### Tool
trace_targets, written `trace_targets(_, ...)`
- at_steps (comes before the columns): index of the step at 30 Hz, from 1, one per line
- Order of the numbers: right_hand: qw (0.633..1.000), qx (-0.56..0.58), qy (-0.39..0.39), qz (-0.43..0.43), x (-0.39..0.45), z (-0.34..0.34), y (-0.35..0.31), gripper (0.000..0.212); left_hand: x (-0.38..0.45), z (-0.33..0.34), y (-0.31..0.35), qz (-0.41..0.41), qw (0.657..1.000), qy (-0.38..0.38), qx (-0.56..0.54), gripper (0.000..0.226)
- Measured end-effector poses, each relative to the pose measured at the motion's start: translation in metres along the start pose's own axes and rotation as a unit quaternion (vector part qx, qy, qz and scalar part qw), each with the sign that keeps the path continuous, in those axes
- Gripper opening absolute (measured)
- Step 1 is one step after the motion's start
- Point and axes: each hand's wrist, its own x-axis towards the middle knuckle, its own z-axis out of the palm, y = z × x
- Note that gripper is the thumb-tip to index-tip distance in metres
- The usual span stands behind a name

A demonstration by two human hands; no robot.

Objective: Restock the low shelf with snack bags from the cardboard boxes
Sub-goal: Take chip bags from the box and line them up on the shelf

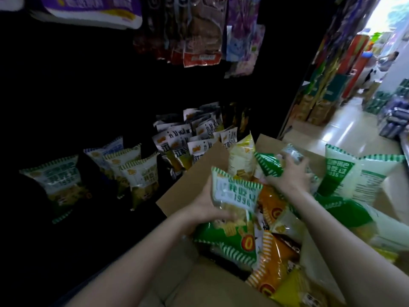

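An open cardboard box (194, 173) in front of me is full of green, orange and yellow snack bags. My left hand (207, 204) grips a green-and-white snack bag (234, 193) upright over the box. My right hand (290, 173) reaches deeper in and grips another green bag (269, 165) among the pile. The low shelf (99, 213) on the left is dark; green-and-white bags (141, 173) stand on it, with black-and-white bags (188, 142) behind them.
More green-and-white bags (354, 173) lie at the right of the box. Packets (201, 36) hang from hooks above the shelf. A bright aisle (345, 129) with stacked goods runs off to the upper right, where a person (389, 58) stands far away.
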Motion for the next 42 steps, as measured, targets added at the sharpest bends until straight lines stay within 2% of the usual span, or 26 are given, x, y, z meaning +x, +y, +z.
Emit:
trace_targets(2, 0.998, 0.06, 0.008, -0.022, -0.007, -0.004, -0.008, 0.073, -0.012, -0.029, 0.013, 0.021, 0.997, 0.067, -0.017, 0.115)
trace_targets(6, 0.996, 0.043, 0.003, -0.083, -0.037, 0.008, -0.035, 0.073, -0.032, -0.073, 0.005, 0.005, 0.975, 0.222, 0.007, 0.113)
trace_targets(11, 0.98, 0.007, -0.018, -0.197, -0.082, 0.045, -0.084, 0.07, -0.061, -0.096, -0.024, -0.045, 0.961, 0.269, -0.044, 0.114)
trace_targets(16, 0.949, 0.005, -0.029, -0.314, -0.103, 0.062, -0.131, 0.055, -0.097, -0.136, -0.044, -0.06, 0.944, 0.31, -0.097, 0.078)
trace_targets(20, 0.922, 0.066, -0.045, -0.379, -0.118, 0.069, -0.168, 0.045, -0.129, -0.171, -0.067, -0.056, 0.932, 0.334, -0.134, 0.087)
trace_targets(23, 0.9, 0.131, -0.067, -0.41, -0.128, 0.078, -0.212, 0.037, -0.156, -0.198, -0.086, -0.05, 0.904, 0.407, -0.123, 0.077)
trace_targets(27, 0.883, 0.162, -0.116, -0.425, -0.152, 0.117, -0.271, 0.038, -0.193, -0.232, -0.119, -0.063, 0.846, 0.526, -0.06, 0.085)
trace_targets(31, 0.902, 0.084, -0.152, -0.395, -0.192, 0.183, -0.296, 0.033, -0.227, -0.247, -0.154, -0.08, 0.803, 0.591, -0.004, 0.085)
trace_targets(33, 0.896, 0.036, -0.194, -0.398, -0.211, 0.21, -0.298, 0.029, -0.237, -0.252, -0.173, -0.093, 0.789, 0.607, 0.011, 0.084)
trace_targets(34, 0.878, 0.046, -0.251, -0.406, -0.218, 0.221, -0.301, 0.03, -0.242, -0.254, -0.181, -0.097, 0.786, 0.61, 0.012, 0.083)
trace_targets(36, 0.8, 0.12, -0.434, -0.396, -0.225, 0.236, -0.306, 0.037, -0.253, -0.259, -0.196, -0.112, 0.781, 0.615, 0.0, 0.083)
trace_targets(37, 0.764, 0.142, -0.489, -0.396, -0.226, 0.241, -0.306, 0.037, -0.259, -0.261, -0.204, -0.118, 0.777, 0.618, -0.009, 0.083)
trace_targets(38, 0.751, 0.131, -0.497, -0.415, -0.223, 0.246, -0.307, 0.035, -0.266, -0.264, -0.211, -0.121, 0.772, 0.624, -0.017, 0.082)
trace_targets(39, 0.753, 0.099, -0.479, -0.441, -0.217, 0.254, -0.306, 0.041, -0.272, -0.266, -0.216, -0.121, 0.767, 0.63, -0.024, 0.081)
trace_targets(42, 0.747, -0.049, -0.463, -0.474, -0.205, 0.281, -0.3, 0.097, -0.282, -0.272, -0.226, -0.115, 0.765, 0.632, -0.031, 0.077)
